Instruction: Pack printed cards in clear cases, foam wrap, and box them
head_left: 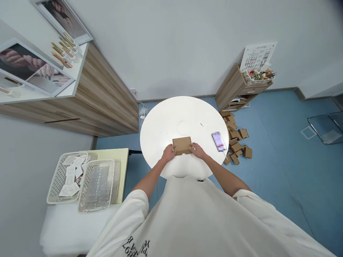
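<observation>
A small brown cardboard box (182, 144) with its top closed lies on the near part of a round white table (171, 110). My left hand (168, 152) grips the box at its left end, the thumb and fingers at the edge. At the opposite end, my right hand (197, 150) holds the right edge in the same way. The fingertips are partly hidden by the box and too small to make out in detail.
A blurred purple phone (219, 141) with a cable lies at the table's right. Several cardboard boxes (235, 146) are piled on the blue floor beyond it. To the left, a side table bears white baskets (96, 185); a wooden cabinet (107, 92) stands behind.
</observation>
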### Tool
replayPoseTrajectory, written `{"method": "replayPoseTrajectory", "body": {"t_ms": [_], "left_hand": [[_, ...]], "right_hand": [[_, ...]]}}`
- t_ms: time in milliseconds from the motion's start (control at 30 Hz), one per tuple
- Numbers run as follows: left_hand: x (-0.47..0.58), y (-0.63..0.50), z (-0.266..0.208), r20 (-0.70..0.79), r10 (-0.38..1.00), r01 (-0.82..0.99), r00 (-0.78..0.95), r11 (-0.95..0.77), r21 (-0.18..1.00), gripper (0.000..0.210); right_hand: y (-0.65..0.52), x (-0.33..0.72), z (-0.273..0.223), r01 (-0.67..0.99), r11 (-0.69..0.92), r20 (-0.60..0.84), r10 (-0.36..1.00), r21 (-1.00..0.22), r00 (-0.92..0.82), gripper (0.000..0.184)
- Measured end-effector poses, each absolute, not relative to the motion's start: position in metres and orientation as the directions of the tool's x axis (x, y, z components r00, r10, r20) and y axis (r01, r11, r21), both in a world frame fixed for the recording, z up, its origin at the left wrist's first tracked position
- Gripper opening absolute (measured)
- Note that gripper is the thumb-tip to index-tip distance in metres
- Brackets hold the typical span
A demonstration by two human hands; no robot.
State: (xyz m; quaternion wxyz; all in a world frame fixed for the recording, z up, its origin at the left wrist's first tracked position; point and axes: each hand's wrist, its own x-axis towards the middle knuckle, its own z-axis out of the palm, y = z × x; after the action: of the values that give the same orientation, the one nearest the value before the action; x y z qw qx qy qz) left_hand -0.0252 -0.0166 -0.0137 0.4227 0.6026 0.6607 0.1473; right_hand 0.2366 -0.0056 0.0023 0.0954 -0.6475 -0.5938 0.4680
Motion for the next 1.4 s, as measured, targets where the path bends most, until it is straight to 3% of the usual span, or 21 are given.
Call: {"method": "replayPoseTrajectory", "body": {"t_ms": [100, 167, 367, 600, 700, 833, 1067, 1200, 1400], "left_hand": [[-0.021, -0.033, -0.017, -0.402, 0.911, 0.781, 0.088, 0.187, 0.595, 0.053], [-0.019, -0.040, -0.015, -0.422, 0.904, 0.797, 0.076, 0.199, 0.571, 0.062], [-0.012, -0.046, 0.004, -0.451, 0.891, 0.747, 0.059, 0.261, 0.612, 0.082], [-0.012, -0.038, 0.015, -0.351, 0.936, 0.675, 0.019, 0.247, 0.695, 0.091], [-0.013, -0.032, 0.016, -0.300, 0.953, 0.614, -0.049, 0.265, 0.744, 0.086], [-0.009, -0.023, 0.015, -0.264, 0.953, 0.511, -0.149, 0.302, 0.805, 0.063], [-0.010, -0.010, 0.004, -0.261, 0.941, 0.545, -0.217, 0.338, 0.767, 0.029], [-0.012, -0.004, 0.002, -0.164, 0.958, 0.618, -0.235, 0.278, 0.735, 0.025], [-0.010, 0.002, 0.005, -0.181, 0.961, 0.571, -0.209, 0.270, 0.775, 0.028]], "right_hand": [[-0.018, 0.235, -0.006, 0.810, -0.195, -0.511, 0.847, -0.554, -0.145, 0.053], [-0.023, 0.235, -0.008, 0.816, -0.164, -0.488, 0.858, -0.554, -0.159, 0.059], [-0.028, 0.234, -0.004, 0.785, -0.171, -0.448, 0.882, -0.595, -0.148, 0.081], [-0.019, 0.228, 0.010, 0.741, -0.176, -0.387, 0.914, -0.648, -0.121, 0.083], [-0.014, 0.225, 0.015, 0.705, -0.168, -0.324, 0.941, -0.689, -0.092, 0.077], [-0.007, 0.219, 0.014, 0.651, -0.192, -0.281, 0.959, -0.735, -0.034, 0.062], [0.002, 0.215, 0.005, 0.632, -0.249, -0.289, 0.956, -0.733, 0.042, 0.049], [0.006, 0.215, 0.002, 0.662, -0.197, -0.198, 0.977, -0.723, 0.074, 0.040], [0.009, 0.212, 0.000, 0.701, -0.124, -0.145, 0.989, -0.702, 0.030, 0.036]]}}
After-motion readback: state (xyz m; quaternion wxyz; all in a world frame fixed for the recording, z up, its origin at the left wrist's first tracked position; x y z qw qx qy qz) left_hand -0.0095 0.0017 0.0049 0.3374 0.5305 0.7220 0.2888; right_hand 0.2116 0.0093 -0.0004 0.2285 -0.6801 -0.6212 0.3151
